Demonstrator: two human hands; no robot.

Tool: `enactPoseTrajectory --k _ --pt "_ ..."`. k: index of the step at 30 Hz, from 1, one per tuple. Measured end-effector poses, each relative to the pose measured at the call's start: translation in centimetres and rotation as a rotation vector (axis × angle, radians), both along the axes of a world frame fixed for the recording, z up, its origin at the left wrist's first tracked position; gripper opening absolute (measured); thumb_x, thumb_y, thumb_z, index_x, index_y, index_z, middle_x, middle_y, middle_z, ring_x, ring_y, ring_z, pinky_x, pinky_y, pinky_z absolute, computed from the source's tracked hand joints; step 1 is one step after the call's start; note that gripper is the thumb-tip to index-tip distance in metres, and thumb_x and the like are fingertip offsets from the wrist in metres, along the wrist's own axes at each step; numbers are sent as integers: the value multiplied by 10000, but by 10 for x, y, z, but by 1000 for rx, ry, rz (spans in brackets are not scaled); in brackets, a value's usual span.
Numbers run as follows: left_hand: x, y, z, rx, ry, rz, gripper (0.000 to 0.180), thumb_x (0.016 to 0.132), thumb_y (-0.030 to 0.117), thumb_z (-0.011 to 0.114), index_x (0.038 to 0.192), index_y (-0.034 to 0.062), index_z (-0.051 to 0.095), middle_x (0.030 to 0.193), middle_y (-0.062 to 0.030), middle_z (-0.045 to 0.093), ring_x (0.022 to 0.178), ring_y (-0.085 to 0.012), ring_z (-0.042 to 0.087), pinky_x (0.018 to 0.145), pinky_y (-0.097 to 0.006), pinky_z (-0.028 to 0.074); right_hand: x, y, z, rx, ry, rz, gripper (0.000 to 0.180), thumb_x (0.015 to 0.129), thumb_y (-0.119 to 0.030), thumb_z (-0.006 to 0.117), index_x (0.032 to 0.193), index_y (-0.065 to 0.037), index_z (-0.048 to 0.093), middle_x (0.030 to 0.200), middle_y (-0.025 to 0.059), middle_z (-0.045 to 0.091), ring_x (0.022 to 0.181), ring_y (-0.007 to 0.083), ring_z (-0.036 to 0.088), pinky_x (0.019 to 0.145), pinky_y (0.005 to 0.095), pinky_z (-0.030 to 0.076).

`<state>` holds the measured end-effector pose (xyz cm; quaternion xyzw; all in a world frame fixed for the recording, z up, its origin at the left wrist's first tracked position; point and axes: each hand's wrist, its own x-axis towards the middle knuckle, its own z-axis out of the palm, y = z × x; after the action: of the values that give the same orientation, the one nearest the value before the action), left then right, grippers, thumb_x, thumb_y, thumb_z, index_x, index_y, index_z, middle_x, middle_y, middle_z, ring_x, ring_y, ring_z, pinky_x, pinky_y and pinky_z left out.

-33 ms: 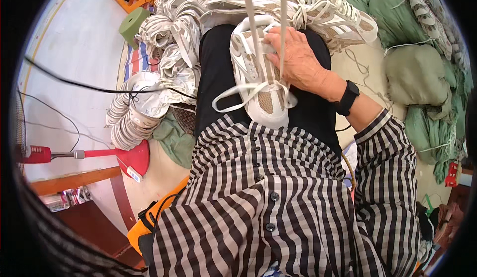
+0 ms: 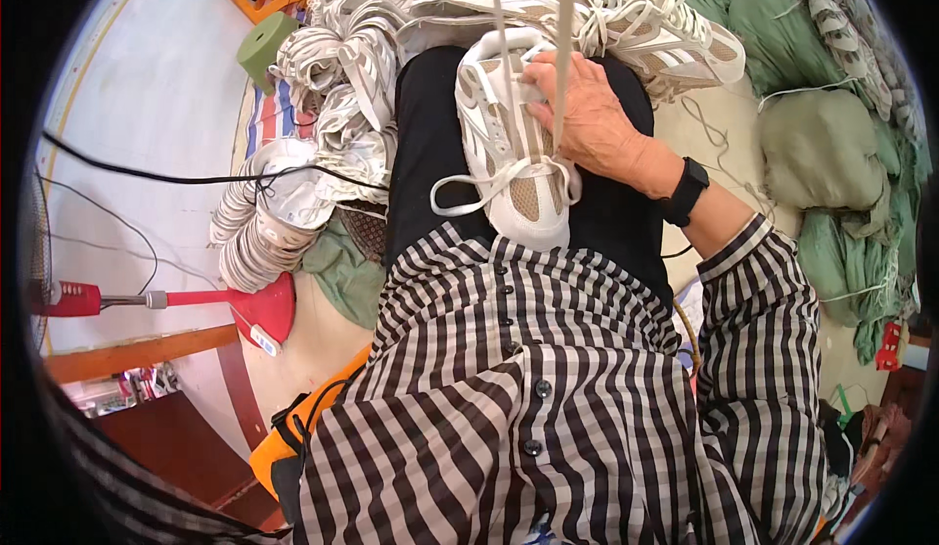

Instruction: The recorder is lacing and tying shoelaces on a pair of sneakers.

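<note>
A white and beige sneaker [image 2: 528, 198] lies on my lap, its toe pointing toward my body. My right hand [image 2: 589, 114] grips it near the tongue and eyelets on its right side, fingers bent against the upper. Two long lace ends [image 2: 564, 46] rise from the shoe, blurred, and leave the picture at the top. A loose lace loop [image 2: 452, 196] sticks out left of the toe. My left hand is out of view; only a dark, blurred sleeve [image 2: 127, 481] shows at the lower left.
Beyond my knees lie another laced sneaker [image 2: 675, 31] and bundled shoe uppers [image 2: 337, 56]. Stacked uppers [image 2: 259, 222] stand left, near a red dustpan-like tool [image 2: 269, 310] and a hanging black cable [image 2: 196, 179]. Green sacks [image 2: 822, 149] line the right side. A green roll [image 2: 264, 51] sits far left.
The lace loop left of the toe has become slightly smaller. The raised lace ends have shifted a little to the right. My right hand keeps its place on the sneaker.
</note>
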<state>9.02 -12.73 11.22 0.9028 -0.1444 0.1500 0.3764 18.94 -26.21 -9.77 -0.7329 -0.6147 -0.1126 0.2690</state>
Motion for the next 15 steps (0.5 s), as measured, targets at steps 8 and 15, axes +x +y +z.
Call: enactPoseTrajectory --k 8,15 --pt "-4 -12 -32 83 181 -91 142 909 131 609 964 0 612 843 -83 652 646 -115 602 606 -232 499 6 -10 21 7 216 83 265 879 -77 614 1123 -47 515 1199 142 521 1155 319 503 978 396 404" --pt "-8 -2 -40 77 175 -70 156 900 130 614 984 -1 613 862 -88 656 673 -122 610 623 -240 504 -28 -57 35 143 361 2 115 863 -118 646 927 -35 601 822 127 594 705 329 600 653 398 488"
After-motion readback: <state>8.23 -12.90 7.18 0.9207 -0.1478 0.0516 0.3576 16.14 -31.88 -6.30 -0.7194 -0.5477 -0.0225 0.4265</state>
